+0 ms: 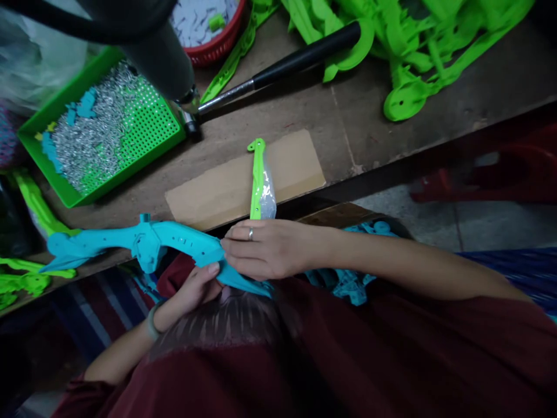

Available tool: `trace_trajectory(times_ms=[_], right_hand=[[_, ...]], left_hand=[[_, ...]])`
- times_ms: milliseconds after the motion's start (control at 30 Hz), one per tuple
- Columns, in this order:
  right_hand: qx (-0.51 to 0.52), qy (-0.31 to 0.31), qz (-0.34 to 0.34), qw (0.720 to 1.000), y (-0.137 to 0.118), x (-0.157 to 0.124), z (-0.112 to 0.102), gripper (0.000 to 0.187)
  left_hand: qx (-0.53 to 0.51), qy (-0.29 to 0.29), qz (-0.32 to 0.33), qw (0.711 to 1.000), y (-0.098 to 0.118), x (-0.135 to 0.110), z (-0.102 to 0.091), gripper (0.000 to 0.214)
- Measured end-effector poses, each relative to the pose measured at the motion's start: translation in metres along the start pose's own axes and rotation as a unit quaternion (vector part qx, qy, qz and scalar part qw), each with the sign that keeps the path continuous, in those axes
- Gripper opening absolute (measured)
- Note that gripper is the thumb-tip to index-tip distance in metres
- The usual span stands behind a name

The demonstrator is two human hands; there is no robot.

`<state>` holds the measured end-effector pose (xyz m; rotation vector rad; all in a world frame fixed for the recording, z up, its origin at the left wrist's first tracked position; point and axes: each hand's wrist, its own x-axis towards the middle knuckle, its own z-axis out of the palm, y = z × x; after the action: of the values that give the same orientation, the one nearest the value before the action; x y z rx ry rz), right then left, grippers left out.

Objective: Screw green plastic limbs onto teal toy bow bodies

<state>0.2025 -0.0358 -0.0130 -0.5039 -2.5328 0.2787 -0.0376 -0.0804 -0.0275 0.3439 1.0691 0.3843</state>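
Note:
A long blue plastic part lies across my lap, its far left end reaching over the bench edge. My left hand is closed around its lower side near the right end, thumb on top. From above, my right hand rests on the same part with fingers bent together at its edge; whether a small piece sits under the fingertips is hidden. Just beyond my right hand, a narrow green part with a clear, shiny section lies over a piece of brown cardboard on the bench.
A green basket holds many small metal pieces and some blue bits. A hammer lies beneath a dark machine column. Behind are a red basket and piled green frames. More blue parts lie below my right forearm.

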Motion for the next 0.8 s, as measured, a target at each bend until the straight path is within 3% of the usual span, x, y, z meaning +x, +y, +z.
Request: trace_trajectory(times_ms=[133,267,367,500,667,800], right_hand=[[0.095,-0.053,0.102,0.989,0.011,-0.011,-0.022,0.038],[0.034,-0.081,0.165,0.982,0.018,-0.022,-0.036,0.046],[-0.015,-0.125,0.164,0.978,0.021,-0.02,-0.035,0.053],[-0.042,-0.15,0.129,0.979,0.024,-0.01,-0.031,0.034],[-0.138,-0.151,0.107,0.973,0.021,-0.002,-0.029,0.056],[-0.168,-0.138,0.107,0.97,0.017,0.002,-0.025,0.057]], left_hand=[[-0.023,-0.017,-0.009,1.0,0.006,0.0,0.01,0.046],[-0.014,0.023,-0.042,0.999,0.017,-0.001,0.02,0.04],[0.013,0.033,-0.054,0.998,0.021,-0.003,0.022,0.037],[0.033,0.065,-0.034,0.997,0.019,-0.005,0.021,0.036],[0.0,0.1,0.033,0.994,0.02,-0.007,0.022,0.042],[-0.042,0.088,0.044,0.994,0.02,-0.004,0.026,0.04]])
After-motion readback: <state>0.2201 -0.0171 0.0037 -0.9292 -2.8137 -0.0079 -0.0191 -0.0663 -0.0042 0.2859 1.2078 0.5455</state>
